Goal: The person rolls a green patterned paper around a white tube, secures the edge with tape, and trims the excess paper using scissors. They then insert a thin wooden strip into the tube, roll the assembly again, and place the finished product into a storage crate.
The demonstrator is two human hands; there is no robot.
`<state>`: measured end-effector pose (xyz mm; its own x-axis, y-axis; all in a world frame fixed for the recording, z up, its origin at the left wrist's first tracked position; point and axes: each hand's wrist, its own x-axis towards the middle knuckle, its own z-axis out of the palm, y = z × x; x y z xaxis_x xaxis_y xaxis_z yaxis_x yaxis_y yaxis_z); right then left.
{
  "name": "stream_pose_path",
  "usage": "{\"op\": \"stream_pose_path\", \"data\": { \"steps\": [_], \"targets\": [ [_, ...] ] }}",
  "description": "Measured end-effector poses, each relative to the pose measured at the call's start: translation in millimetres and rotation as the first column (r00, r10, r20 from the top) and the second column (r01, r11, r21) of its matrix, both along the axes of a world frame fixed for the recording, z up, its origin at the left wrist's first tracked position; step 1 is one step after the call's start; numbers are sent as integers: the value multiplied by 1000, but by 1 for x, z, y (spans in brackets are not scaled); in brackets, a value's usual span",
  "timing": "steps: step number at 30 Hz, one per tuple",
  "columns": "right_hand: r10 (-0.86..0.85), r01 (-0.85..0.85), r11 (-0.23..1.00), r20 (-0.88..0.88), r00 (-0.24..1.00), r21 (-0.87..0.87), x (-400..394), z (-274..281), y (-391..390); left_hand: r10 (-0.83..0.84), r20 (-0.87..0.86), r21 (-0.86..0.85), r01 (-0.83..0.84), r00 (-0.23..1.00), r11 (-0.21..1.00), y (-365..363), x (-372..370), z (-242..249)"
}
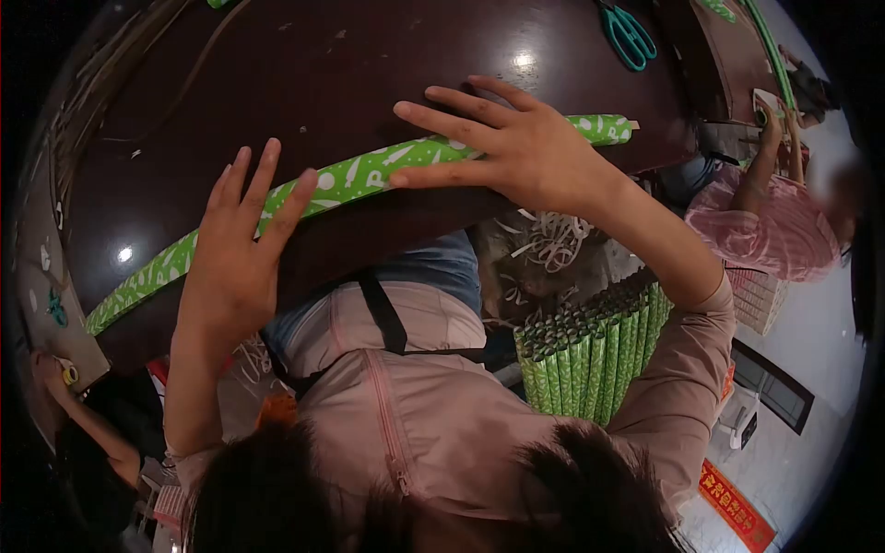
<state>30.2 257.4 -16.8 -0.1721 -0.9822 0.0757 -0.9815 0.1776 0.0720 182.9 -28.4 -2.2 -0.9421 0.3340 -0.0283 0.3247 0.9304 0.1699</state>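
A long, thin roll wrapped in green paper with white shapes [346,182] lies across the dark table, curved by the lens. A tan tip sticks out at its right end. My left hand [235,244] rests over its left half with fingers stretched out. My right hand [516,152] spreads flat across its right half, thumb along the near side and fingers reaching past the far side. Both palms face down and hide parts of the roll. Neither hand wraps around it.
Teal-handled scissors [630,39] lie at the table's far right. Thin brown strips [83,111] run along the left edge. Beside my lap stands a bundle of green patterned rolls [590,355], near tangled white strips [553,240]. Co-workers sit at right [765,221] and lower left [97,442].
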Motion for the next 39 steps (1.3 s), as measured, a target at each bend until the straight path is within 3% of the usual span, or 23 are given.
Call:
{"op": "stream_pose_path", "data": {
  "steps": [1,3,9,11,12,13,15,16,18,19,21,28,30,34,39],
  "targets": [
    [16,-15,1000,8,1000,-15,-1,0,1,5,-1,-6,-5,1000,1000,0,1,0],
    [40,-40,999,19,999,-35,-2,2,0,91,-25,259,-82,996,962,2,4,-2],
    [176,-178,983,-41,983,-34,-11,9,3,259,-158,82,-249,953,965,11,-3,-24],
    [232,-212,966,131,964,-151,-9,13,5,263,-186,47,-259,947,965,13,-3,-29],
    [232,-213,966,130,964,-147,-6,16,6,262,-213,6,-267,941,964,13,-4,-30],
    [73,-11,984,338,938,-180,-1,21,6,265,-212,9,-269,941,963,14,-4,-30],
    [-172,362,920,676,717,-150,7,27,5,257,-242,-20,-270,936,963,15,-4,-32],
    [-178,369,918,679,712,-147,7,29,2,251,-236,-20,-263,939,965,15,-3,-32],
    [-340,627,774,895,289,91,7,29,-4,249,-259,-60,-272,933,960,16,-3,-31],
    [-342,633,769,895,285,93,5,27,-4,242,-258,-59,-265,936,962,16,-4,-32],
    [-291,539,842,842,455,0,3,24,-6,251,-254,-62,-274,934,960,16,-5,-33],
    [-307,490,871,744,594,-31,1,16,-10,257,-267,-73,-286,929,955,18,-5,-33],
    [-196,405,897,662,724,-177,1,11,-9,245,-260,-59,-269,934,961,16,-5,-33],
    [-176,362,913,619,765,-187,1,16,-5,236,-274,-66,-263,932,962,14,-5,-35],
    [-102,280,948,691,716,-150,-9,17,1,251,-267,-51,-274,930,961,14,-6,-34]
  ]
}}
